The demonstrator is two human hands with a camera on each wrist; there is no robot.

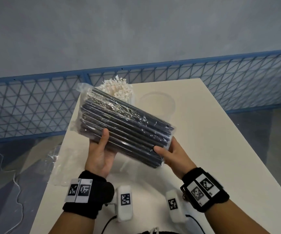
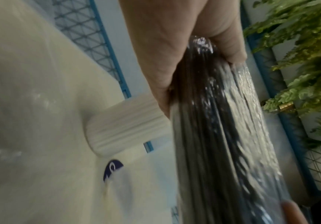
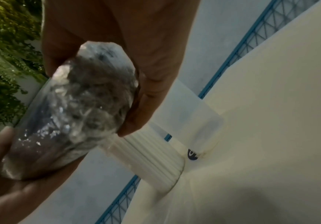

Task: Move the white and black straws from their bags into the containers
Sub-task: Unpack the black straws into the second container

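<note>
Both hands hold a sealed bag of black straws above the table.

The left hand (image 1: 101,154) and right hand (image 1: 173,156) grip the clear bag of black straws (image 1: 128,125) from beneath, thumbs on top. Behind it, white straws (image 1: 117,89) stand in one container beside an empty clear container (image 1: 158,105) on the white table (image 1: 212,149).

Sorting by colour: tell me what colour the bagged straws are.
Black, inside a clear bag held by both hands; clearest in the head view.
</note>
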